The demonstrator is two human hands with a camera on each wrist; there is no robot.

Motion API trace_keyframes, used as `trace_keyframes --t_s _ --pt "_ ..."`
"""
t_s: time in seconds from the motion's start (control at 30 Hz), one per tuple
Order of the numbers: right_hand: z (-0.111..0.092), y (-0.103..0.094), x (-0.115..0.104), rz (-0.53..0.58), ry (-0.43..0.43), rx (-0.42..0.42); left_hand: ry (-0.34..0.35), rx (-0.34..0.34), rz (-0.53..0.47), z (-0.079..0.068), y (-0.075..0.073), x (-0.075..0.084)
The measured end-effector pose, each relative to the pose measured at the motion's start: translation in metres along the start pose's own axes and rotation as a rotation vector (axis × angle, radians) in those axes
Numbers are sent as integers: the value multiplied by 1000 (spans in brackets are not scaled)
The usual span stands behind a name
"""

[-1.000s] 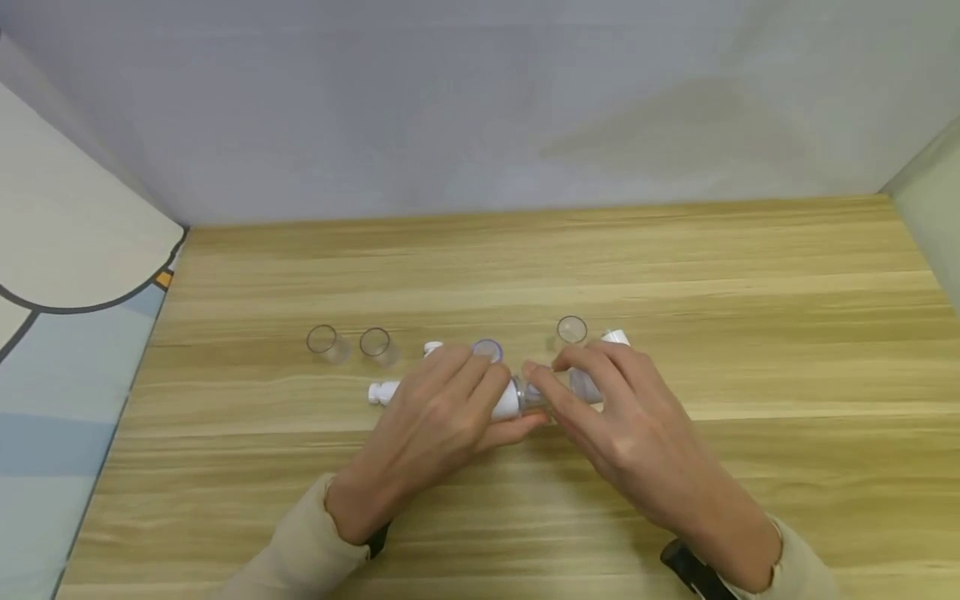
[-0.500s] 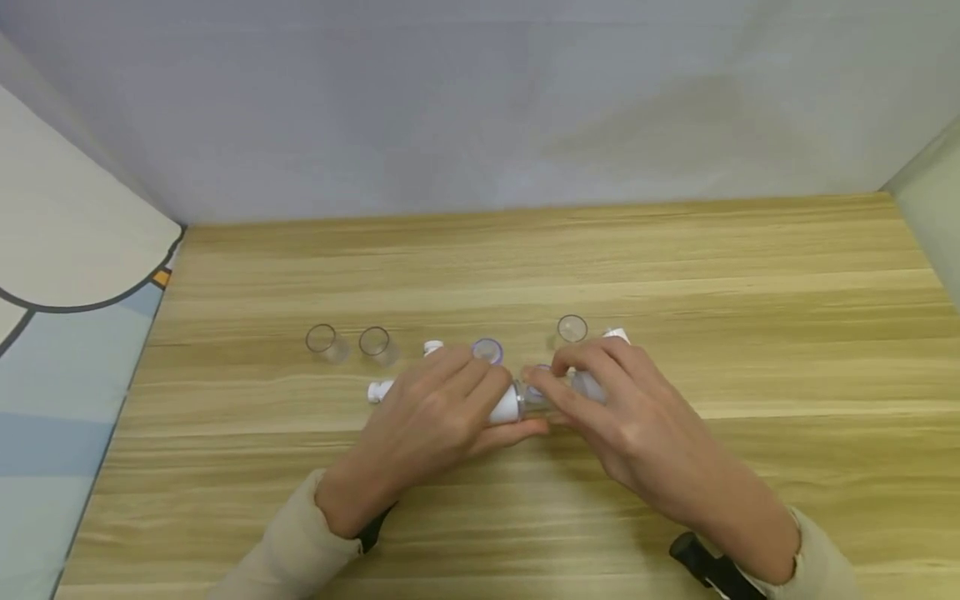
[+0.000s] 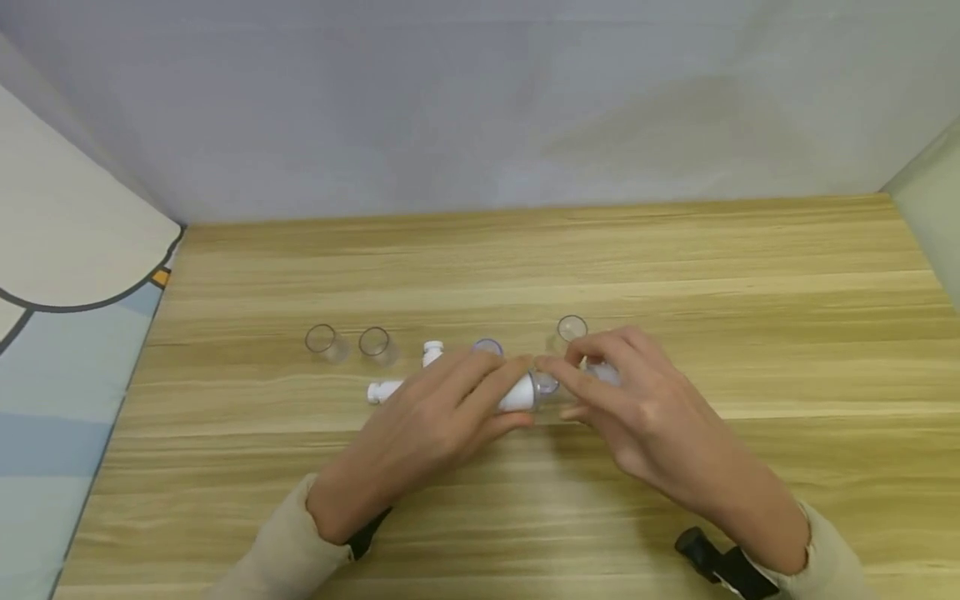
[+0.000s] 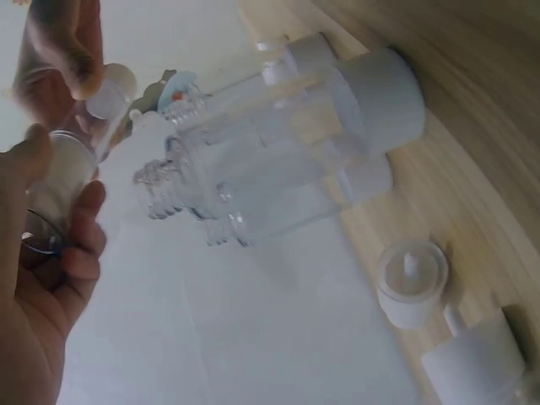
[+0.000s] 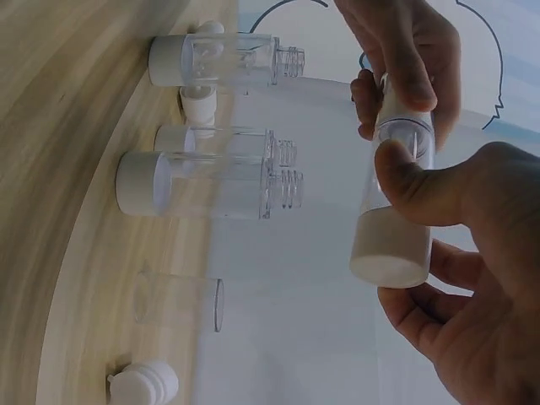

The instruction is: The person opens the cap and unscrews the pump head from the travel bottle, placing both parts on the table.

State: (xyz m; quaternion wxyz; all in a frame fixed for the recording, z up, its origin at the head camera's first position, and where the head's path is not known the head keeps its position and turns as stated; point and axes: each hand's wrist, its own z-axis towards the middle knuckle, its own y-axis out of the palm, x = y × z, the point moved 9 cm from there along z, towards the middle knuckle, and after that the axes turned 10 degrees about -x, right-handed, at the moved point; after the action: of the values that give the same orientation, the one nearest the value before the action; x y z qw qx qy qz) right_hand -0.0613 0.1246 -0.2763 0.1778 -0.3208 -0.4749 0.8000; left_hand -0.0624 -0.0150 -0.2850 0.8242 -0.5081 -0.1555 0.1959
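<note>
My left hand [image 3: 438, 412] grips the white pump collar [image 3: 517, 396] at one end of a clear bottle. From the other end my right hand [image 3: 637, 408] holds the bottle's transparent body, thumb pressed along its side. In the right wrist view the bottle's white base [image 5: 390, 249] faces the camera, and its clear body [image 5: 375, 186] runs up to the collar held by the left hand [image 5: 413, 63]. The left wrist view shows the left hand [image 4: 51, 287] curled round the collar, close to the right hand [image 4: 63, 51].
Clear bottles [image 5: 219, 190] with white bases and threaded necks stand close by. Clear caps [image 3: 321, 339] stand on the wooden table [image 3: 525, 267], one at the right [image 3: 572, 328]. White pump heads [image 4: 412, 283] also stand there. A pale wall [image 3: 480, 108] rises behind.
The white collar and the left fingertips have shifted right. The right hand has moved slightly right, covering the white piece that showed behind it. The standing caps have not moved.
</note>
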Motion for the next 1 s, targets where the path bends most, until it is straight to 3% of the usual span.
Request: trace_keyframes --t_s 0.17,0.3,0.47,0.8,0.9,1.0 --pt "-1 1 -1 53 -15 1 72 109 28 -3 -12 6" --pt "-1 1 -3 51 -12 3 72 148 11 -4 -16 7" --pt "-2 1 -4 17 13 7 3 114 -89 -2 -13 2" --pt "-5 3 -7 -51 34 52 -199 21 -485 4 -3 -16" --pt "-6 3 -9 -89 27 78 -271 -18 -558 4 1 -21" --pt "-5 1 -10 -112 36 83 -293 -17 -580 4 2 -23"
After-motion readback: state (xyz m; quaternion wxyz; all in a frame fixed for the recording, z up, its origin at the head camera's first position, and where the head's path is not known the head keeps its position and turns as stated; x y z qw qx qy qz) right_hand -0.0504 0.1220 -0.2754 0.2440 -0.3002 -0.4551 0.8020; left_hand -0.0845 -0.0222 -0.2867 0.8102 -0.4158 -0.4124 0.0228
